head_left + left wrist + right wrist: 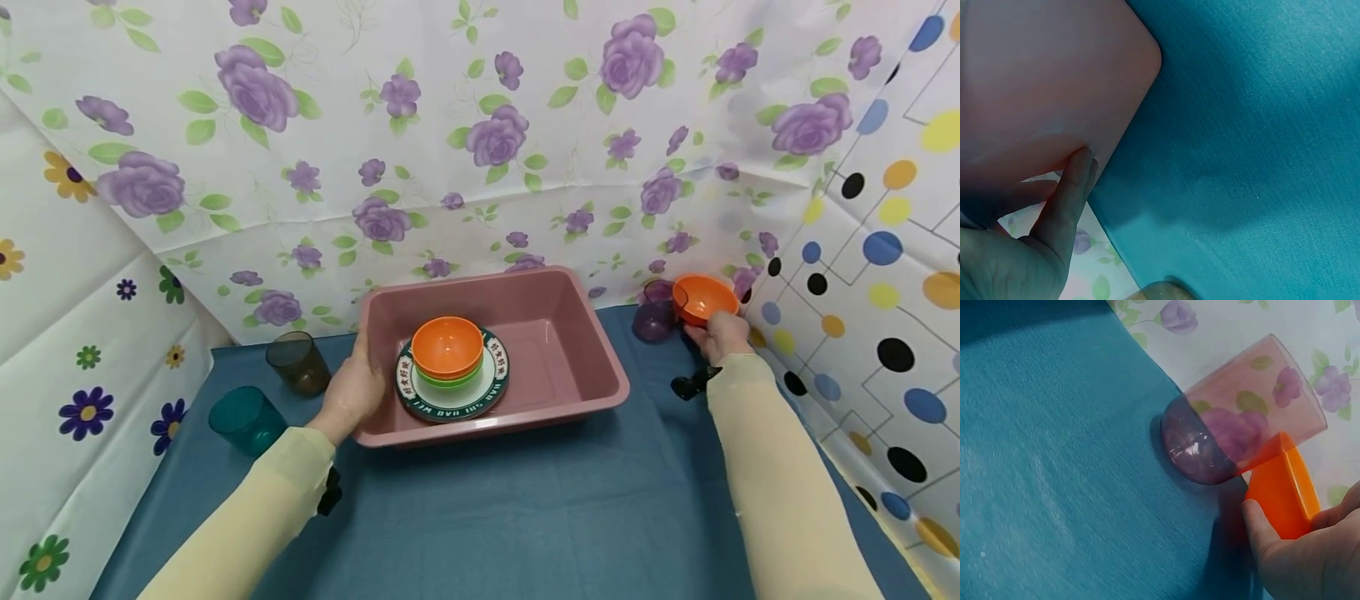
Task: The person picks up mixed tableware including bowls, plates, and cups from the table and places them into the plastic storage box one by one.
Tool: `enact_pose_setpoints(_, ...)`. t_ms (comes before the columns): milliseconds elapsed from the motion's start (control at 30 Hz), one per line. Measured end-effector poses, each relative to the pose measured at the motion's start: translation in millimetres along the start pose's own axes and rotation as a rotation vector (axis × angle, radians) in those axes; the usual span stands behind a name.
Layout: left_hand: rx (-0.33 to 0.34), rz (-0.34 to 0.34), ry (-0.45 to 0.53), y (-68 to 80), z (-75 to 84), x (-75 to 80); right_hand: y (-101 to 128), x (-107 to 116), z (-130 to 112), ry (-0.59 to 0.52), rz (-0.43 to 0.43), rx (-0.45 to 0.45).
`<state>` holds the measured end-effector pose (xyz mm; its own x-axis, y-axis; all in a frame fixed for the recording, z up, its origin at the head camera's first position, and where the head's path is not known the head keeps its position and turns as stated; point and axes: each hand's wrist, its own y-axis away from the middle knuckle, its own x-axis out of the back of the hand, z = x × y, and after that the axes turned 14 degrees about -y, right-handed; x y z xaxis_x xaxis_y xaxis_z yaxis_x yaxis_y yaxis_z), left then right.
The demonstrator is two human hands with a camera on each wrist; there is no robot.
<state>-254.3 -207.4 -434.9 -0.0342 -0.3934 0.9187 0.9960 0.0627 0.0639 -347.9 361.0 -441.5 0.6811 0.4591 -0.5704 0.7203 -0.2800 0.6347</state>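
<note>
In the head view, a pink tub (570, 350) is seen on a blue cloth (525, 517), with a green-rimmed plate (480, 396) lying inside it and an orange bowl (447, 345) stacked on a green bowl (450, 380) on that plate. The tub's left wall is held by the left hand (354, 385); the fingers are partly hidden behind the rim, so their exact curl cannot be told here. At the right, near the dotted wall, a second orange bowl (702, 298) is gripped at its near edge by the right hand (722, 333) and is tilted toward the camera. A purple cup (655, 312) stands just beside it and is partly covered by it. A brown cup (297, 362) and a teal cup (246, 420) stand to the left of the tub.

In the left wrist view, the tub (1041, 87) fills the upper left as a blurred pink surface. One finger of the left hand (1016, 250) is laid straight along its corner; the other fingers are cut off.

In the right wrist view, the orange bowl (1285, 487) is seen edge-on, pinched by the right hand (1310, 556), whose thumb lies against its outer wall. The hand is cut off by the frame. The purple cup (1235, 434) is seen touching the bowl, and the floral wall shows through it.
</note>
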Motion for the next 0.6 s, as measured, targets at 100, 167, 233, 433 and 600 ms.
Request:
enact_pose_setpoints(100,-0.001,0.000,-0.001,-0.3,-0.2,0.4,3.5,-0.8,-3.4,0.033,-0.021,0.013)
enact_pose_setpoints(167,-0.001,0.000,0.001,-0.2,0.0,0.9,7.2,-0.9,-7.5,0.078,-0.033,0.022)
enact_pose_setpoints(233,-0.004,-0.002,0.011,-0.1,-0.1,1.3,11.3,-0.9,-11.6,0.126,-0.061,0.033)
enact_pose_setpoints(433,-0.014,-0.008,0.040,1.8,0.3,1.8,25.1,-2.9,-23.3,0.218,-0.134,0.078)
enact_pose_setpoints(600,-0.021,-0.007,0.042,1.6,0.3,1.5,34.6,-4.6,-32.0,0.256,-0.202,0.135)
